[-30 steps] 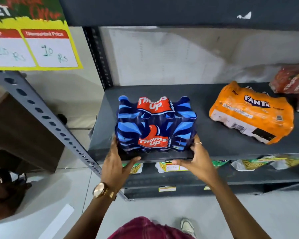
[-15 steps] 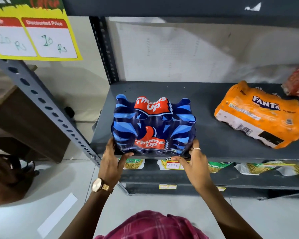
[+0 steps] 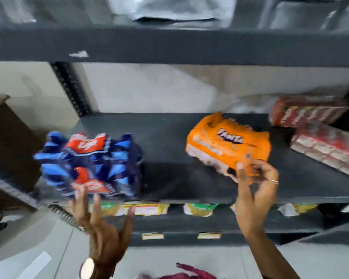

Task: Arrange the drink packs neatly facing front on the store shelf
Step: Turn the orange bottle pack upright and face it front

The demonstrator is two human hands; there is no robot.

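The frame is blurred by motion. A blue Thums Up pack (image 3: 89, 164) stands at the left front of the dark shelf (image 3: 169, 178), label facing me. My left hand (image 3: 101, 224) hovers just below and in front of it, fingers spread, holding nothing. An orange Fanta pack (image 3: 226, 146) lies tilted and skewed at the shelf's middle right. My right hand (image 3: 254, 190) is at its near right corner, fingers apart and touching or almost touching the wrap; a grip cannot be made out.
Two red drink packs (image 3: 308, 113) (image 3: 326, 150) lie askew at the far right of the shelf. A dark upper shelf (image 3: 169, 45) runs overhead. Yellow-green snack packets (image 3: 199, 209) sit on the shelf below. A brown cabinet (image 3: 6, 141) stands at left.
Both hands have let go of the Thums Up pack, which stays at the shelf's left front. My right hand has moved right to the Fanta pack. The view has swung right and up.
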